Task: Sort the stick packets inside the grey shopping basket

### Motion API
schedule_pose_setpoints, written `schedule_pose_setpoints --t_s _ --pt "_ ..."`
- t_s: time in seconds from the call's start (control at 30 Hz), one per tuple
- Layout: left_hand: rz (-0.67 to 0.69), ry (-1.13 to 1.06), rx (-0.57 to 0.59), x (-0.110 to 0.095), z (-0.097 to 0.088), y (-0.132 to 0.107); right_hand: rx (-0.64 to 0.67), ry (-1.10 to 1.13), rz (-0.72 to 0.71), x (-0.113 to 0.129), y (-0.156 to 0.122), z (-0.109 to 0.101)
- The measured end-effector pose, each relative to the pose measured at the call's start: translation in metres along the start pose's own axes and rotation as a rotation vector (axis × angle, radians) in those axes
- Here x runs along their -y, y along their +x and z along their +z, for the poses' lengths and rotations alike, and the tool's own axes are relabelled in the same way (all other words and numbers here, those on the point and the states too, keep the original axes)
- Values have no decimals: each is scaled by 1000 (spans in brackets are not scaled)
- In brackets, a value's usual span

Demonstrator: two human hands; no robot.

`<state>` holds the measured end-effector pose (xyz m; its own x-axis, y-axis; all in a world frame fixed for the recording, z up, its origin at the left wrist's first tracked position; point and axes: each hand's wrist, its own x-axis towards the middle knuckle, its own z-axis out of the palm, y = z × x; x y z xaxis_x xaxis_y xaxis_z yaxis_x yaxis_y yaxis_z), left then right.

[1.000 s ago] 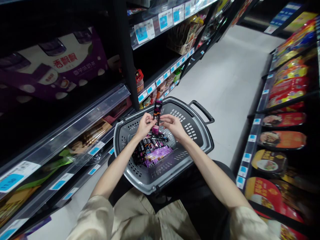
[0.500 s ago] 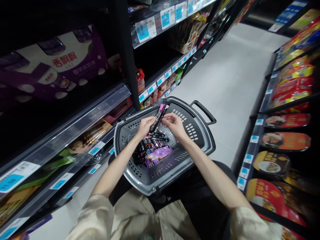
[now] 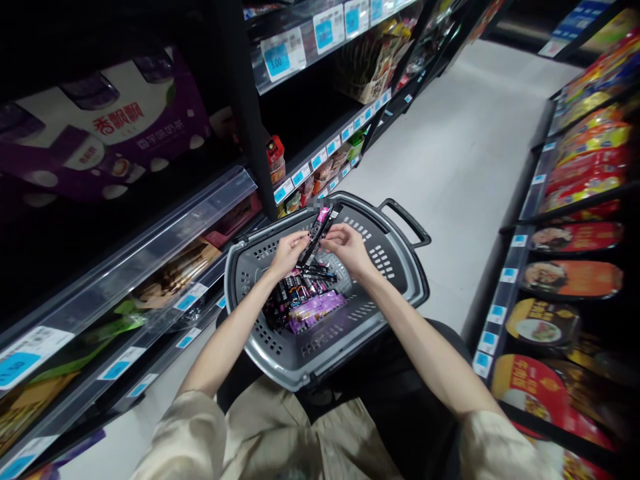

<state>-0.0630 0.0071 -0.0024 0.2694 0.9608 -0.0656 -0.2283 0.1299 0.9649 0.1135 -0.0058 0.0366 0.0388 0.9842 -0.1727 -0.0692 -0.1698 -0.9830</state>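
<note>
A grey plastic shopping basket [image 3: 400,280] rests in front of me between my knees. Above it my left hand [image 3: 286,253] and my right hand [image 3: 347,248] both pinch a slim black and pink packet [image 3: 317,230], which leans to the right. In the basket below lie several similar dark packets [image 3: 295,293] and a purple packet [image 3: 317,311].
Dark shelves with blue price tags [image 3: 283,57] run along the left, holding a purple and white carton [image 3: 113,133] and snack bags. Shelves on the right hold red and orange round trays [image 3: 567,280]. A pale floor aisle [image 3: 465,147] runs ahead.
The packet stood upright a second ago and now tilts to the right. My hands have drawn closer together on it. The view has shifted slightly.
</note>
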Motion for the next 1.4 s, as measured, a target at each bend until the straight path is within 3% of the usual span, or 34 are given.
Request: schedule_pose_setpoints --t_s 0.17,0.4,0.53,0.77,1.03,1.4 --pt "19 107 -11 -1 1 -4 72 19 50 1 -6 2" --pt "252 77 -147 -5 -1 -1 -119 401 151 -9 -14 12" --pt "246 -35 -152 -4 -4 2 -99 489 199 -9 -19 17" --pt "242 9 -165 -2 -4 1 -48 540 252 -3 -25 21" --pt "141 -71 -191 -3 -3 0 -55 496 257 1 -25 19" --pt "143 -39 -209 -4 -5 2 -37 412 288 0 -22 17"
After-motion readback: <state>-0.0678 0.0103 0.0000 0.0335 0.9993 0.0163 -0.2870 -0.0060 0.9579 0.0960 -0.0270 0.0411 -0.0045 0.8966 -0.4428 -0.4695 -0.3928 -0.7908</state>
